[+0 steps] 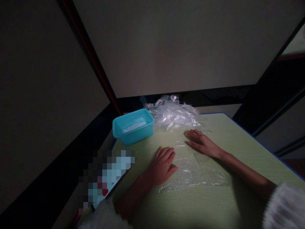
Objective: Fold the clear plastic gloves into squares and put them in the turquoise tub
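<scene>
Clear plastic sheet point(188, 173): thin, glossy, wrinkled, with rounded contours; flat on the pale green bench point(240, 143), on the thumb side of the left grip point(163, 167), which overlaps its edge, and nearer the wearer than the right grip point(199, 143); both grips palm-down, thumbs spread from fingers. Beyond them: heap of crumpled clear film point(175, 114); turquoise basin point(135, 136), ahead of the left grip. Left of that grip: pale blue item point(114, 173), pixelated.

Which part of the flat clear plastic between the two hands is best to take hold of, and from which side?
Probably the right end of the clear plastic, pinched lightly between thumb and finger, coming from the right. That end lies flat and uncovered, while the left hand overlaps the left part. It looks thin, without a rigid rim.
</scene>
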Motion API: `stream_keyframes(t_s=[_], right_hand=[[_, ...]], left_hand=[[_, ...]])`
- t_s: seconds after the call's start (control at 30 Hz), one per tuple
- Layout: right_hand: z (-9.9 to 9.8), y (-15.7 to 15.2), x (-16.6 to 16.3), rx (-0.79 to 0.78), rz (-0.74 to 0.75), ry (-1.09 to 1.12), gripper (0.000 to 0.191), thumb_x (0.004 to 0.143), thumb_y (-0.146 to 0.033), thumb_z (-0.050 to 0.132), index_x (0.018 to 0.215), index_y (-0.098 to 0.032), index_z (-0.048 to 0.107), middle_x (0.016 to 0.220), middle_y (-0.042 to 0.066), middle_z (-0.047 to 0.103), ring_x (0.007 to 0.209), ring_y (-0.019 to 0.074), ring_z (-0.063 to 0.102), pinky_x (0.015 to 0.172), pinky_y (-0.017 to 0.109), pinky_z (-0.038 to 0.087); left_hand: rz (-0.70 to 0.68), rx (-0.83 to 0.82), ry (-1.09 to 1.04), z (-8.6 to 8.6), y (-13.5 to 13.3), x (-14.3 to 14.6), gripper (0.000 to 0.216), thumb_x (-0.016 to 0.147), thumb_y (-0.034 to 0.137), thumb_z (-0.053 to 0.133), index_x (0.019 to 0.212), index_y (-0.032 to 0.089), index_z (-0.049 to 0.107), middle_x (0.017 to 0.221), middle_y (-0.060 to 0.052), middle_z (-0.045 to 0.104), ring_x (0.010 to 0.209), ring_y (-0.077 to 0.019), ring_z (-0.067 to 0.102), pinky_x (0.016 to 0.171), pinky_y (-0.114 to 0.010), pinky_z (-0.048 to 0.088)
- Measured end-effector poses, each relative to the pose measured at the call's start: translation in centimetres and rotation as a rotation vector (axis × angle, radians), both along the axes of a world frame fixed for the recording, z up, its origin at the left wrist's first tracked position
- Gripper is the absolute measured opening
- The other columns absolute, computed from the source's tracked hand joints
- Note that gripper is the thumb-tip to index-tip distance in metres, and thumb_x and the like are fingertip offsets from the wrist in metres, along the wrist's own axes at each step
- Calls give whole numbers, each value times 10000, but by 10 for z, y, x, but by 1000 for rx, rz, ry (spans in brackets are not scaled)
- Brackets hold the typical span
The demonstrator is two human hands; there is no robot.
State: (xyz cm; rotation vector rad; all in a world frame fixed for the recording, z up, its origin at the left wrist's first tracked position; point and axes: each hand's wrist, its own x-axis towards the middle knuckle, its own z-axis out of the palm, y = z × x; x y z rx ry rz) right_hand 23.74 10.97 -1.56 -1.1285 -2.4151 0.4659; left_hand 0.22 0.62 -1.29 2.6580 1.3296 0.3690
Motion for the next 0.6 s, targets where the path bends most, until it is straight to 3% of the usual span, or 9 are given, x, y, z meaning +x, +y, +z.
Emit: stream_keyframes(t_s=[0.17, 0.4, 0.5, 0.6], right_hand=[[-7, 0, 0, -38, -30, -45, 457, 831, -437, 465, 1184, -164, 561, 1337, 179, 455, 1265, 381, 339, 978, 664, 199], [-12, 0, -3, -54, -28, -18, 471, 810, -397, 483, 1202, -143, 544, 1281, 178, 515, 1258, 378, 352, 979, 668, 191], [-8, -1, -4, -37, -21, 27, 470, 801, -409, 495, 1190, -152, 550, 1261, 165, 525, 1224, 356, 404, 993, 625, 239], [0, -3, -3, -19, -16, 89, 470, 819, -418, 471, 1193, -143, 543, 1228, 148, 533, 1155, 288, 486, 987, 482, 360]], left_hand=[[0, -9, 5, 1, 0, -1, 449, 894, 355, 477, 1259, 100, 428, 1362, -132, 426, 1275, -242, 330, 1091, -465, 190], [6, -18, 14, 1, 1, 0, 453, 892, 362, 481, 1264, 108, 428, 1377, -129, 411, 1284, -244, 318, 1092, -470, 184], [2, -15, 14, 1, 0, 0, 453, 895, 365, 475, 1265, 109, 425, 1375, -129, 412, 1284, -243, 317, 1091, -474, 185], [-1, -13, 13, 0, 0, 0, 460, 894, 364, 476, 1269, 102, 422, 1370, -134, 418, 1280, -245, 322, 1090, -474, 188]])
